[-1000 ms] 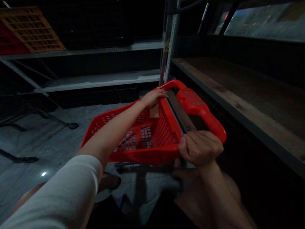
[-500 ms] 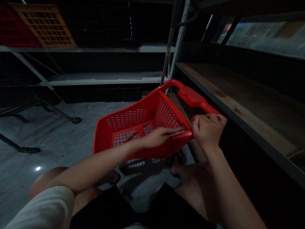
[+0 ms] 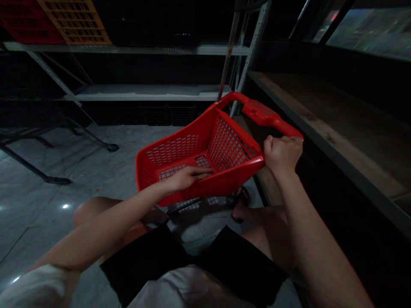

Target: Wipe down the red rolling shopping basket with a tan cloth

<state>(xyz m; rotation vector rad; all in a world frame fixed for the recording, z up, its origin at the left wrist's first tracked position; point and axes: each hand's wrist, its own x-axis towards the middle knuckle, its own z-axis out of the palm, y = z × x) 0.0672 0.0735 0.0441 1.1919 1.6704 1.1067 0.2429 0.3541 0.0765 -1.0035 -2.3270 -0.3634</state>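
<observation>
A red plastic trolley basket point(image 3: 173, 149) with perforated walls sits tilted in front of me, over a dark metal frame point(image 3: 183, 206). My right hand point(image 3: 282, 154) is closed in a fist round the near end of its red handle point(image 3: 260, 113). My left hand point(image 3: 186, 176) lies flat on the basket's near rim, fingers stretched along the edge. No cloth shows under it in the dim light. The inside of the basket holds nothing. My bare knees and black shorts fill the bottom of the view.
A long wooden shelf point(image 3: 337, 128) runs along the right, close to the handle. Metal shelving point(image 3: 144, 90) stands at the back, with an orange crate point(image 3: 77, 21) and a red crate point(image 3: 19, 21) on top. Dark stand legs point(image 3: 35, 171) cross the floor at left.
My left hand moved from the basket's far corner, where it pressed a small cloth, back along the near rim toward the left. The right hand kept its grip by the handle.
</observation>
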